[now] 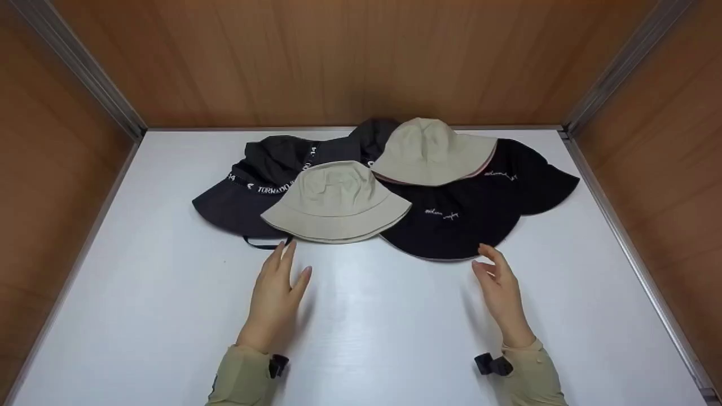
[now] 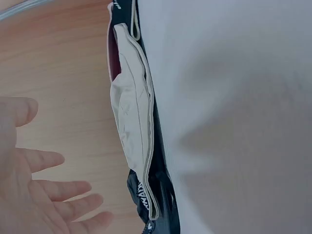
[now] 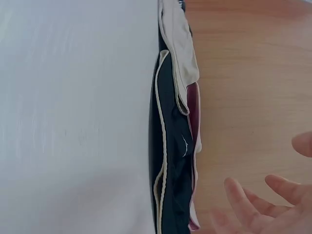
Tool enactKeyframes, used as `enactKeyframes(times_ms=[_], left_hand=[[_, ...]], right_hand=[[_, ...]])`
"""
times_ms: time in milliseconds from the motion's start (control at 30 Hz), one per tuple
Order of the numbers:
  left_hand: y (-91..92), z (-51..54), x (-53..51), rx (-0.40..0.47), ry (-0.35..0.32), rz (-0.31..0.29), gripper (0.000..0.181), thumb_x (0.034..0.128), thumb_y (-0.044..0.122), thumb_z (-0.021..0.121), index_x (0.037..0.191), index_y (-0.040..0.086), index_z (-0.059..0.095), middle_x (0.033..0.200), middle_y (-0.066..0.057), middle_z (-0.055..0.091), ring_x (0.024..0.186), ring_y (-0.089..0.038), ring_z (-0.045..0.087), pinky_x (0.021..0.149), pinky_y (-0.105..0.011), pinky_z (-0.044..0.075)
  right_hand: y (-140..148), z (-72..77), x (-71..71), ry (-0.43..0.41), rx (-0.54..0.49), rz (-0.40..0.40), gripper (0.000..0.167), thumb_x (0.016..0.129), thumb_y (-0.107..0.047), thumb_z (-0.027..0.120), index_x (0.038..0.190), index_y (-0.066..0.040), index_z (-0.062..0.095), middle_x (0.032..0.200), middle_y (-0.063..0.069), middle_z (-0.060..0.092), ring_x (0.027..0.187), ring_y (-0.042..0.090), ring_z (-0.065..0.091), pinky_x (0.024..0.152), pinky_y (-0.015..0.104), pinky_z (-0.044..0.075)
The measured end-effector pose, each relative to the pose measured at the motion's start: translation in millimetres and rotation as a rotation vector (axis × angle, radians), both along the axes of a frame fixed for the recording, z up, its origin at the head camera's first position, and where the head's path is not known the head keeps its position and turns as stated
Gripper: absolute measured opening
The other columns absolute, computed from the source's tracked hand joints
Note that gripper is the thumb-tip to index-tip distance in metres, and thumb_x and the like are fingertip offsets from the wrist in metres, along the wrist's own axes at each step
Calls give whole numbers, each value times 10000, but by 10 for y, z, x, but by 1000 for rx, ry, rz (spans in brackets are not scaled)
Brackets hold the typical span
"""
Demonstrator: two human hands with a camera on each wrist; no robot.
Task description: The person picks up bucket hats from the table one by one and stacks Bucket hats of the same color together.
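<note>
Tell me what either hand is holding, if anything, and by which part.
Nothing is held: the left hand is empty near the front pale hat, and the right hand is empty near the front black hat.

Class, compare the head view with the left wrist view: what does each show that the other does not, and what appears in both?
Only the head view: the right hand, both sleeves and the black device at each wrist.

Only the left wrist view: the palm side of the left hand and a broad patch of maroon fabric under a brim.

Both: the left hand, the front beige hat, the dark hat with white lettering, the white table and the wooden wall.
</note>
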State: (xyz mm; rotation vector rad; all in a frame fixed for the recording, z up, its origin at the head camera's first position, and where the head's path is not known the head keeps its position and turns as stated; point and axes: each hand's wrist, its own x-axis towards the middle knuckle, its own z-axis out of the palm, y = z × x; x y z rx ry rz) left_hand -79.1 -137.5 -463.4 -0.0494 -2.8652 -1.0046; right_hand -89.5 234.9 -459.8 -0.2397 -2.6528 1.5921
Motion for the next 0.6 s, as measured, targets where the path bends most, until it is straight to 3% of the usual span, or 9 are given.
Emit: enactKeyframes(times_ms=[133,233,367,600], left_hand=[[-74,46,-114,117,-94,11,566,973,299,522,1427,0,363,1474,-246,328,1363,-403,306,1111,-529,267],[-152,55,-247,193,-152,31,545,989,287,487,1426,-9,351,1478,-233,326,1373,-386,295,1126,-509,250],[-264,25,-433,298,-237,80,562,1001,274,447,1449,-22,279,1491,-249,284,1386,-387,261,1127,-509,248],[-429,-94,-772,362,-269,188,613,989,240,440,1443,-91,196,1472,-321,250,1383,-420,233,1139,-499,218]], right_hand=[[-1,-34,-5,-60,-25,-13,430,974,-133,503,1381,-21,419,1379,153,461,1127,238,496,876,220,415],[9,-75,-7,-102,-62,-7,441,972,-143,514,1388,-36,413,1378,141,459,1070,149,491,864,202,413],[14,-146,-15,-157,-197,0,431,979,-126,491,1384,-13,397,1366,170,444,974,17,519,898,226,418],[17,-275,-6,-236,-387,-17,425,980,-96,452,1369,49,359,1258,179,486,886,15,583,859,176,446]])
